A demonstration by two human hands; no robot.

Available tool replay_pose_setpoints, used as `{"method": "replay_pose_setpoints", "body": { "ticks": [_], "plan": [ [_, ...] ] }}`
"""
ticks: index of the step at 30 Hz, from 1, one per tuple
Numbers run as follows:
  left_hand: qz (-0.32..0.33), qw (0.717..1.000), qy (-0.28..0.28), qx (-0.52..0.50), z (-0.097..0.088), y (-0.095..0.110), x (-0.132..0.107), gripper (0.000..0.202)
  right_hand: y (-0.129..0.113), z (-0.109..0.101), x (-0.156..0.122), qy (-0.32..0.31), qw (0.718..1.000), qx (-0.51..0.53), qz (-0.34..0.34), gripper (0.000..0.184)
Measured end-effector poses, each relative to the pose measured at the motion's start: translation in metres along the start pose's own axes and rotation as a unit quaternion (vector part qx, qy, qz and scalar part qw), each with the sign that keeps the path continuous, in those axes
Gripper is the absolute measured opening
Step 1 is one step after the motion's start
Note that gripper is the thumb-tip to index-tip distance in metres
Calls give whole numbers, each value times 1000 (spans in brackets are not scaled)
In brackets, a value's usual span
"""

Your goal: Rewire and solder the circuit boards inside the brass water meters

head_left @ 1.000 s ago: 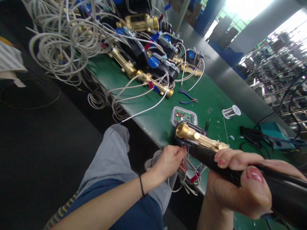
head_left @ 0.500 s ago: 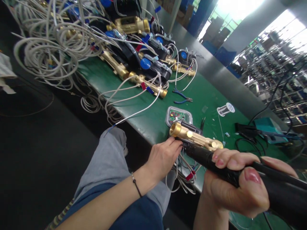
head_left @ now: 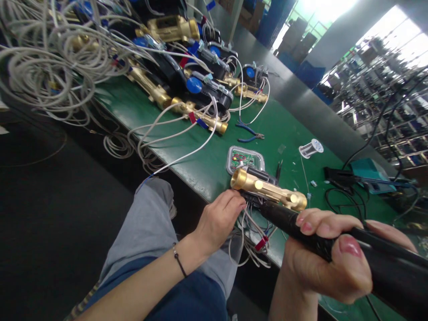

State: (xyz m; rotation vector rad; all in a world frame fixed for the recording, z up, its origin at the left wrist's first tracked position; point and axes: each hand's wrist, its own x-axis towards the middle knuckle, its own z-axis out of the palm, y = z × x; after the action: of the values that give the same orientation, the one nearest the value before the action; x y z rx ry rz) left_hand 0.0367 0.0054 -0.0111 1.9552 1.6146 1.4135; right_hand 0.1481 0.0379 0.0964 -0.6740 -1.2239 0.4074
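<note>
My right hand (head_left: 334,254) is wrapped round a black electric screwdriver (head_left: 384,258), thumb on top. Its front end points left, at the near side of a brass flow meter (head_left: 267,187) with a black housing. The meter lies on its side at the bench edge. Bent fingers of my left hand (head_left: 220,218) grip the housing by the meter's threaded left end; the fingertips are partly hidden. The screwdriver's tip and any screw cannot be made out. Against the meter's far side is a clear-rimmed case with a green circuit board (head_left: 245,158). Grey cables with a red tag (head_left: 261,242) hang below.
More brass meters (head_left: 200,117) and coiled grey cables (head_left: 50,84) crowd the left of the green bench (head_left: 187,167). Blue-handled cutters (head_left: 249,133), black tweezers (head_left: 278,170) and a solder wire spool (head_left: 310,148) lie beyond the meter. A teal holder (head_left: 371,178) stands at the right.
The view has shifted slightly, so the bench things sit a little further left. My left hand has shifted slightly down and left with the meter; both grips look unchanged.
</note>
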Motion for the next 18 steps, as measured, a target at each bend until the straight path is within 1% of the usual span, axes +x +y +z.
{"method": "replay_pose_setpoints", "body": {
  "ticks": [2, 4, 5, 7, 9, 11, 16, 18],
  "plan": [
    [29, 999, 11, -29, -1, -1, 0, 10, 1, -1, -2, -22, 1000, 17, 1, 17],
    [52, 998, -4, -40, -1, -3, -1, 12, 0, -2, -2, -57, 998, 26, 0, 6],
    [61, 997, -15, -37, 0, -4, -2, 13, -1, -1, -3, -66, 997, 23, 11, 6],
    [74, 996, -37, -28, 1, -7, -5, 15, -2, 0, -2, -60, 998, 12, 33, 3],
    [80, 995, -51, -23, 2, -10, -8, 16, -2, 2, -1, -42, 999, 3, 29, 16],
    [83, 995, -57, -23, 3, -11, -10, 17, 0, 5, 0, -32, 999, -1, 2, 25],
    [62, 996, -44, -44, 2, -6, -4, 17, 3, 9, 4, -51, 998, 16, -22, 26],
    [46, 997, -37, -52, 1, -2, 1, 15, 2, 8, 5, -49, 999, 18, -15, 26]
  ]
}}
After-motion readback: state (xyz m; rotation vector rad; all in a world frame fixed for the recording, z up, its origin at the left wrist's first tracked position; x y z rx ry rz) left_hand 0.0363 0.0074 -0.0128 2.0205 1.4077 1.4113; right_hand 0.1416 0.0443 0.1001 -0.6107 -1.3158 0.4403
